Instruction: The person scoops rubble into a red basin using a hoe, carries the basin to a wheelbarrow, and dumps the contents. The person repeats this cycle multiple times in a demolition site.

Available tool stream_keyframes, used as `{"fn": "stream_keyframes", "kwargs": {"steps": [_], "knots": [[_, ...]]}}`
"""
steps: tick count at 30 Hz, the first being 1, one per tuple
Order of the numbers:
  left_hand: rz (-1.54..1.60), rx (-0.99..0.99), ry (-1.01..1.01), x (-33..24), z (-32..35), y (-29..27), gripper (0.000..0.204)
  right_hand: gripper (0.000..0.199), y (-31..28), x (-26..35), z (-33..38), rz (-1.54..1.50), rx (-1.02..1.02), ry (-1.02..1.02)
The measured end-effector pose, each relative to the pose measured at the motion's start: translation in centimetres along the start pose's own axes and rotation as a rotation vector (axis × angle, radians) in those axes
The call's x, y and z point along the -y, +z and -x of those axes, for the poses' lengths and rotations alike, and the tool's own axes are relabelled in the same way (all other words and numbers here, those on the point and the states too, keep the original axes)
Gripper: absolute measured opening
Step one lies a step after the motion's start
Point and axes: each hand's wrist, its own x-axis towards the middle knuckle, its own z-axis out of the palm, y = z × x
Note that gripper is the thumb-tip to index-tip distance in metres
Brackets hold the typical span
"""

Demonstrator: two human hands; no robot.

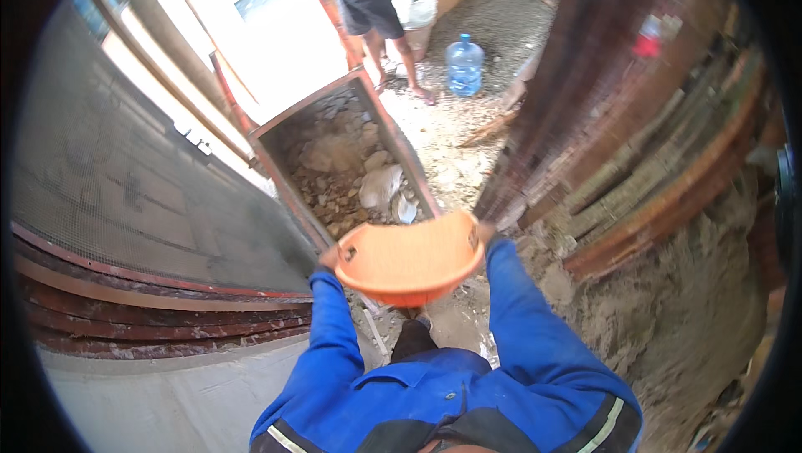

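I hold an orange plastic basin (409,261) in front of my body, over the near end of a box of rubble. My left hand (328,258) is closed on its left rim by a handle slot, and my right hand (485,232) grips the right rim. The basin's near side is lower and its inside looks bare; motion blurs it slightly. Beyond it lies the long open box (276,171) with a rusty rim, partly filled with stones, broken pieces and a whitish bag (381,187). My fingers are mostly hidden behind the rim.
A framed mesh screen (142,177) leans along the left. Stacked planks (668,194) and a sand heap (660,311) stand on the right. Ahead are a person in shorts (380,15), a blue water jug (464,66), a white bag-lined bin (415,10) and a gravel pile (505,23).
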Motion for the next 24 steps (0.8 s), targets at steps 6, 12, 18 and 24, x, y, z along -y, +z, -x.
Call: {"fn": "stream_keyframes", "kwargs": {"steps": [6,12,18,24], "knots": [[0.244,0.102,-0.621,1.1,16.7,25.3,0.047,0.012,14.1,-21.5,34.1,-1.157,-0.195,0.779],[-0.547,0.476,0.152,-5.7,21.9,41.4,0.052,0.028,17.9,-35.3,58.5,-1.732,-0.979,0.916],[0.637,1.201,-0.554,-16.0,18.6,51.2,0.010,0.044,26.8,-49.0,78.2,-1.298,-1.511,1.168],[-0.894,0.917,0.069,-17.2,21.5,60.3,0.049,0.055,34.4,-52.9,88.0,-0.751,-2.183,1.641]]}}
